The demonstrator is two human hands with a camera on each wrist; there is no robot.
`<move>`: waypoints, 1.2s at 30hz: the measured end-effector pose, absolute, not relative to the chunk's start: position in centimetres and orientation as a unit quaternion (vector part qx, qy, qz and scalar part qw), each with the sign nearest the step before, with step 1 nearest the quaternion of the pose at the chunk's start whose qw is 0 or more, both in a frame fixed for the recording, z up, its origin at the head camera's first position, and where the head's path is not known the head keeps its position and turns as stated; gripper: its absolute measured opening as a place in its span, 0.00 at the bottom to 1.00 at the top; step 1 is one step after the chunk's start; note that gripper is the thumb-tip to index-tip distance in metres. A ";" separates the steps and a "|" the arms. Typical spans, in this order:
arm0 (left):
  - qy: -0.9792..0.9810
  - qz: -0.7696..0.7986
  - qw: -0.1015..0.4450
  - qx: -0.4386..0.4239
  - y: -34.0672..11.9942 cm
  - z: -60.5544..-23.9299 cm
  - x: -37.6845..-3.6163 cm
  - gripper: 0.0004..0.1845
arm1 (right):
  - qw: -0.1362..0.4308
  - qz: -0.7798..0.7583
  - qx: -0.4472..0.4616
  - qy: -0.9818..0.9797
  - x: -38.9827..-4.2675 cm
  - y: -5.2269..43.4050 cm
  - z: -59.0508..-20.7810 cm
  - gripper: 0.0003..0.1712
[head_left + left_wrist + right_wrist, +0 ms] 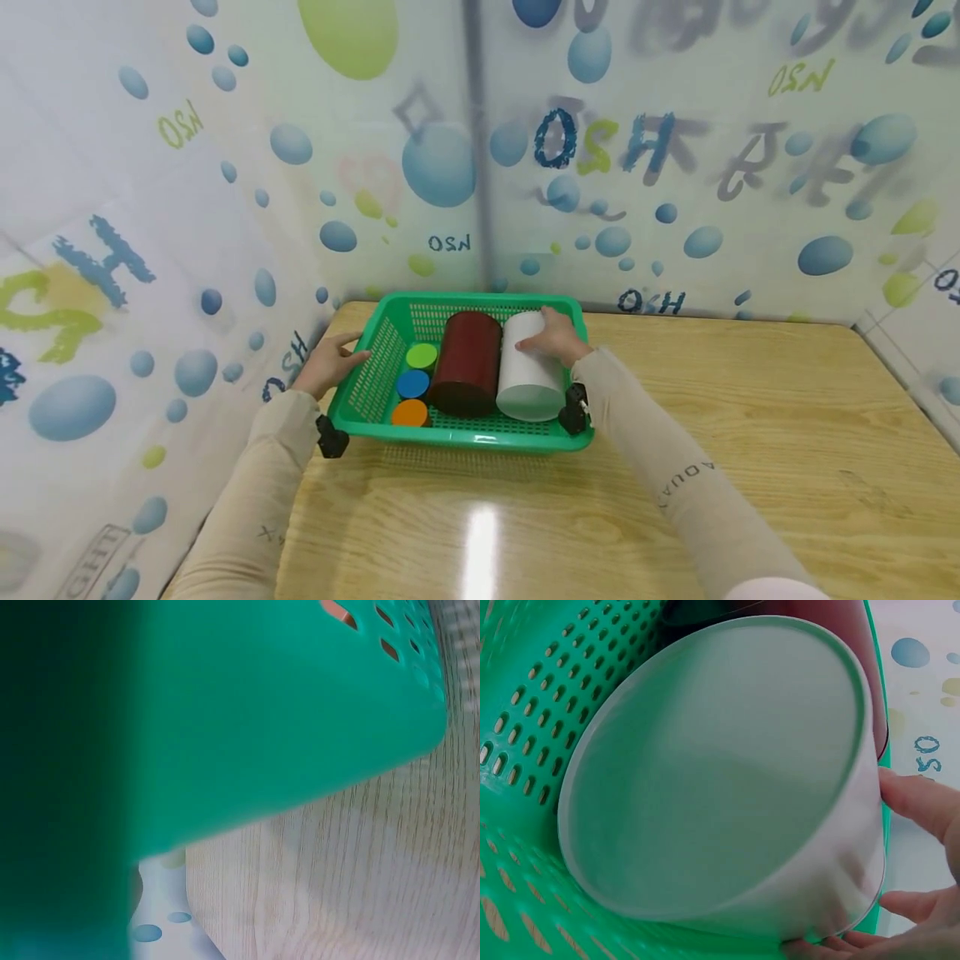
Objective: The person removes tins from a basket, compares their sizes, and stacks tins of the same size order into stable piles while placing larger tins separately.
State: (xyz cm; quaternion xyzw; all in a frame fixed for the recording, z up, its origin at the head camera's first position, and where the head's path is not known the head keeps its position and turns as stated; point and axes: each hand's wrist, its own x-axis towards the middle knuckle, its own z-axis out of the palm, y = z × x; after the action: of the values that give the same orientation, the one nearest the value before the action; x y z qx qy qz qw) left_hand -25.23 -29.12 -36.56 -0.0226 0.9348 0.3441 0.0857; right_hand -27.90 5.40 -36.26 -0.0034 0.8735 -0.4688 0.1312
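A green basket [360, 392] with holes in its walls sat on a wooden table [750, 433], close to the back wall with its blue and green bubbles. Inside the basket lay two big cups on their sides, touching each other — a dark red cup [467, 362] and a white cup [528, 375], with the white one on the right. The right hand [553, 337] lay on top of the white cup, and its fingers were curled around the cup's side. From the right wrist camera, the white cup [720, 772] filled most of the picture, its open mouth facing the camera, and the fingers [922, 802] pressed against its outer wall. To the left of the red cup, three small round discs lay in a row on the basket floor — a green disc [422, 357] at the back, a blue disc [412, 384] in the middle and an orange disc [409, 412] at the front. The left hand [330, 362] rested against the basket's left rim with its fingers fairly straight, touching the edge and not wrapped round it. The left wrist camera showed only a blurry green wall of the basket [285, 727] over the table.
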 end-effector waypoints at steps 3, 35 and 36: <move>0.935 0.343 0.086 -0.017 -29.1 -36.5 -25.1 0.30 | 0.128 -0.462 -0.006 0.878 -27.9 5.4 -36.5 0.46; 0.939 0.336 0.075 0.001 -29.2 -36.8 -24.9 0.30 | 0.198 -0.493 -0.006 0.847 -27.9 5.9 -36.6 0.55; 0.939 0.335 0.075 0.000 -29.1 -36.8 -24.9 0.30 | 0.201 -0.496 -0.006 0.845 -27.9 6.0 -36.6 0.55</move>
State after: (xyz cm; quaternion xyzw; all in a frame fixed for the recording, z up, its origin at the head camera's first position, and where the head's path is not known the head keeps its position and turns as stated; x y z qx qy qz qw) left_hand -24.92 -29.14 -36.78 0.0003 0.9392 0.3349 0.0754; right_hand -27.88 5.98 -36.64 -0.0057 0.8445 -0.4962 0.2012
